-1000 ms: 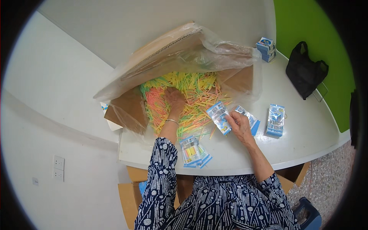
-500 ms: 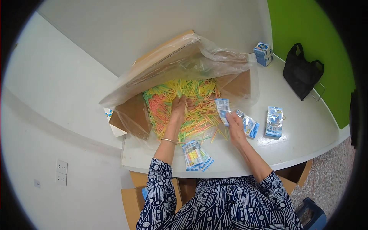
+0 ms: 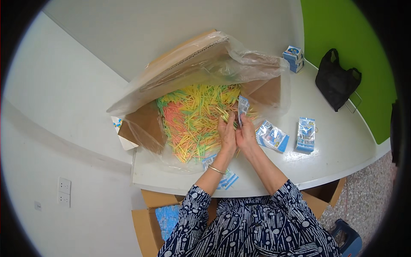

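Note:
My left hand [image 3: 227, 136] is closed round a small bundle of thin yellow and green sticks [image 3: 223, 113]. Beside it, almost touching, my right hand [image 3: 247, 135] grips a blue-and-white plastic packet [image 3: 243, 105], seen nearly edge-on. Both hands are over the near right part of a heap of thin pastel sticks [image 3: 184, 120], pink, yellow, green and orange. The heap lies in a tipped cardboard box [image 3: 143, 126] lined with clear plastic. Under my left forearm, partly hidden, are packets [image 3: 230, 180] on the table. Whether the packet's mouth is open I cannot make out.
Right of my hands lie a stack of blue-and-white packets [image 3: 273, 136] and another stack [image 3: 305, 135]. Small boxes [image 3: 293, 58] and a black bag [image 3: 338, 81] are farther back on the white table [image 3: 334, 165]. Below its edge, a carton holds blue packets [image 3: 168, 219].
My left hand has come out of the heap to the right, bringing a bundle of sticks. My right hand has moved left with the packet, so both hands are now together.

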A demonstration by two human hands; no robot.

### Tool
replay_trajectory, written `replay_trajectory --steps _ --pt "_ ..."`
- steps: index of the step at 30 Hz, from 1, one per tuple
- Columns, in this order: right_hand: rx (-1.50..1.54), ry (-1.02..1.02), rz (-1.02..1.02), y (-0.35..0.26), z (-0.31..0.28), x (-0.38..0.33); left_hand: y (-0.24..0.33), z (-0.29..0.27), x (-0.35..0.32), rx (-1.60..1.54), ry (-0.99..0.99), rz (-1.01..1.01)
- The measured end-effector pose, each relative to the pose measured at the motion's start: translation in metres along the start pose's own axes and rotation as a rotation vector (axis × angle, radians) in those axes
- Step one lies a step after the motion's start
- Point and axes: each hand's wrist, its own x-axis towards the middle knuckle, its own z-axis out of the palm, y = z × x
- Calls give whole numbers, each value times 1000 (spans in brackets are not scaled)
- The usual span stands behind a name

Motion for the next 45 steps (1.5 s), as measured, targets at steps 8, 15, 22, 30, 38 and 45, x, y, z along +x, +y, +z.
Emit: replay_trajectory --steps 8,15,22,30,38,45 --pt "-151 -133 -28 -17 2 -16 10 -13 8 -36 -57 -187" --pt "-781 -394 1 -77 -21 -33 74 -20 22 -104 -72 -63" --pt "-992 -515 158 -97 -34 -48 93 1 0 -49 -360 -109" --pt "-1056 -555 155 -100 -30 -53 89 9 -22 67 -412 -170" --pt "-1031 -542 124 -100 -31 -54 80 4 -28 244 -406 -66" --pt "-1063 -559 80 -100 -38 -50 80 6 -35 361 -388 -12"
